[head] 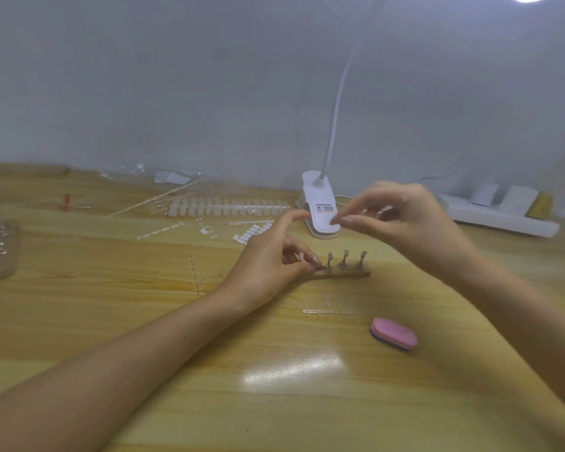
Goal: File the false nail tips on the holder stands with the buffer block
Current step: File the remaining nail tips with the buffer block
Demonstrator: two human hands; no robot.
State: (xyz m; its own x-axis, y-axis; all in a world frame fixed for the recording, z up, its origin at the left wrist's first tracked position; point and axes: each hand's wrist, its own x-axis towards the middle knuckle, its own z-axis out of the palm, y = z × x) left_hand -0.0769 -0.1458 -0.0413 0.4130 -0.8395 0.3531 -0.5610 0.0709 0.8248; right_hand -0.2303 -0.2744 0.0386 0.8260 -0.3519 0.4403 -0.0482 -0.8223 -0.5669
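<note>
Well, pink oval buffer block [393, 333], purple btm

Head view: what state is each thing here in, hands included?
Buffer block: lying on the table, untouched.
Holder base: flat on the table, with three stands upright on it.
Left hand: fingers curled on the holder base's left end.
Right hand: raised, fingertips pinched; what they hold is too blurred to tell.
Lamp: lit.
Power strip: plugs in it.
</note>
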